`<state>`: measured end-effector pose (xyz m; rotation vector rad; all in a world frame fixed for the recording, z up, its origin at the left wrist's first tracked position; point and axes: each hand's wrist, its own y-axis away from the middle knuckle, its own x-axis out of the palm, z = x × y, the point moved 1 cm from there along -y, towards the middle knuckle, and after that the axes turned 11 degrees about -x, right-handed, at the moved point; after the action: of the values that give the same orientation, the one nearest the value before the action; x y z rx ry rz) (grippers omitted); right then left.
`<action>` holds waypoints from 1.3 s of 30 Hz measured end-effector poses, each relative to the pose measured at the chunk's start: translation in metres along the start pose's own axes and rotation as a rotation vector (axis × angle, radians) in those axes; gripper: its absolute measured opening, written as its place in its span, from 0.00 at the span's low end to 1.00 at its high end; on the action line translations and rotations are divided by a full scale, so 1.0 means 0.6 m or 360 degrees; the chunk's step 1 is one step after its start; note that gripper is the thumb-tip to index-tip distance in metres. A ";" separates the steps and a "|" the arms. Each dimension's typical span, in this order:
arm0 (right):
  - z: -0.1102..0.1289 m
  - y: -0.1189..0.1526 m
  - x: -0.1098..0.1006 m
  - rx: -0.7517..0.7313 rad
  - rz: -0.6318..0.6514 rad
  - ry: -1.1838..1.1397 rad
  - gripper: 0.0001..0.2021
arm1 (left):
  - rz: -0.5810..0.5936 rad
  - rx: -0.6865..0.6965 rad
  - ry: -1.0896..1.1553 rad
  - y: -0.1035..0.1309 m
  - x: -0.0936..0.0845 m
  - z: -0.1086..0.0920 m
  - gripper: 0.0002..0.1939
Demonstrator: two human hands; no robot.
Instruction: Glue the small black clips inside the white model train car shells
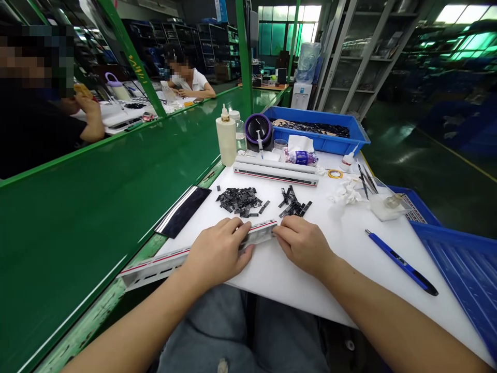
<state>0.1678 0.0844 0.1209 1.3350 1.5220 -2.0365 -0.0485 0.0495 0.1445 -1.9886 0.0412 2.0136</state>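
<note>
A long white plastic strip [165,265] with a red line along its edge and dark window-like slots lies slantwise near the front of the white table. Around its middle my left hand [221,248] is closed, thumb below and fingers on top. My right hand [301,241] pinches at the strip's right end; whether a small part is between those fingertips is hidden. Just beyond the hands are a pile of small black pieces [239,201] and, to its right, a smaller heap of longer black pieces [295,202]. Behind these stand similar white strips [275,173].
A cream squeeze bottle [226,137], a syringe [260,144] and a blue bin [359,135] of black parts stand at the back. Rightward are tweezers [368,178], crumpled tissue [347,192] and a blue pen-shaped tool [402,261]. A green conveyor [116,178] runs left; two people sit beyond it.
</note>
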 end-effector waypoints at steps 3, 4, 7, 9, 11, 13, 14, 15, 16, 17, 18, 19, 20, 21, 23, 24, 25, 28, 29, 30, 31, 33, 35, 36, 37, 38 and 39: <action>0.001 0.003 0.001 0.0081 0.0110 -0.0103 0.11 | -0.0053 0.0073 0.0026 0.000 0.002 0.004 0.22; 0.001 0.005 -0.001 0.0119 0.0094 -0.0185 0.10 | -0.0067 0.0095 0.0043 -0.001 0.002 0.005 0.22; -0.005 0.010 -0.017 0.0208 -0.0120 -0.0473 0.09 | -0.0062 0.0181 0.0096 -0.004 0.004 0.008 0.17; -0.018 0.012 -0.037 0.0298 -0.0398 -0.0549 0.08 | -0.0051 0.0300 0.0072 -0.007 0.004 0.006 0.12; -0.039 0.015 -0.061 0.0481 -0.0756 -0.0433 0.07 | -0.0047 0.0417 0.0010 -0.012 0.005 0.002 0.17; -0.062 0.019 -0.084 0.0731 -0.1092 -0.0229 0.05 | -0.0029 0.0460 -0.0038 -0.018 0.007 0.000 0.22; -0.074 0.022 -0.093 0.0846 -0.1222 -0.0142 0.06 | -0.0016 0.0458 -0.0043 -0.021 0.008 -0.001 0.23; -0.083 0.025 -0.099 0.0937 -0.1315 -0.0086 0.07 | -0.0008 0.0453 -0.0039 -0.023 0.009 -0.001 0.22; -0.092 0.027 -0.104 0.0999 -0.1370 -0.0057 0.08 | -0.0009 0.0452 -0.0031 -0.025 0.010 -0.001 0.20; -0.098 0.029 -0.107 0.1034 -0.1395 -0.0041 0.09 | -0.0020 0.0456 -0.0021 -0.026 0.010 -0.001 0.19; -0.101 0.030 -0.108 0.1049 -0.1404 -0.0028 0.09 | -0.0043 0.0466 -0.0014 -0.026 0.010 -0.002 0.18; -0.103 0.030 -0.109 0.1050 -0.1407 -0.0015 0.09 | -0.0076 0.0487 -0.0012 -0.024 0.010 -0.004 0.17; -0.103 0.030 -0.109 0.1045 -0.1403 0.0002 0.09 | -0.0114 0.0520 -0.0013 -0.023 0.009 -0.008 0.17; -0.102 0.029 -0.109 0.1036 -0.1399 0.0026 0.09 | -0.0150 0.0559 -0.0017 -0.020 0.008 -0.012 0.16; -0.100 0.028 -0.108 0.1011 -0.1405 0.0087 0.09 | -0.0191 0.0626 -0.0033 -0.016 0.008 -0.024 0.14; -0.099 0.028 -0.108 0.1002 -0.1420 0.0119 0.08 | -0.0193 0.0642 -0.0043 -0.016 0.008 -0.031 0.13; -0.099 0.029 -0.108 0.0998 -0.1444 0.0147 0.08 | -0.0185 0.0633 -0.0056 -0.016 0.009 -0.037 0.12; -0.105 0.035 -0.111 0.1041 -0.1551 0.0204 0.08 | -0.0141 0.0536 -0.0082 -0.025 0.015 -0.054 0.13; -0.109 0.038 -0.112 0.1072 -0.1580 0.0215 0.09 | -0.0131 0.0497 -0.0084 -0.029 0.017 -0.057 0.13; -0.114 0.041 -0.112 0.1107 -0.1598 0.0223 0.10 | -0.0123 0.0462 -0.0083 -0.033 0.020 -0.059 0.13; -0.119 0.044 -0.112 0.1145 -0.1598 0.0225 0.12 | -0.0113 0.0432 -0.0082 -0.037 0.023 -0.060 0.13; -0.129 0.050 -0.111 0.1237 -0.1539 0.0181 0.16 | -0.0095 0.0391 -0.0075 -0.044 0.027 -0.059 0.13; -0.138 0.053 -0.107 0.1361 -0.1409 0.0064 0.22 | -0.0075 0.0366 -0.0057 -0.050 0.030 -0.057 0.14; -0.143 0.055 -0.105 0.1428 -0.1327 -0.0003 0.24 | -0.0070 0.0354 -0.0040 -0.052 0.031 -0.055 0.14; -0.146 0.056 -0.102 0.1484 -0.1243 -0.0060 0.26 | -0.0068 0.0341 -0.0016 -0.054 0.031 -0.054 0.14; -0.149 0.057 -0.101 0.1521 -0.1165 -0.0096 0.28 | -0.0066 0.0329 0.0013 -0.055 0.031 -0.053 0.14; -0.152 0.058 -0.099 0.1540 -0.1097 -0.0110 0.29 | -0.0065 0.0319 0.0045 -0.057 0.031 -0.051 0.14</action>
<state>0.2694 0.1312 0.1444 0.9895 1.0307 -3.4902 -0.0102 0.0782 0.1321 -1.8779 0.1992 1.8761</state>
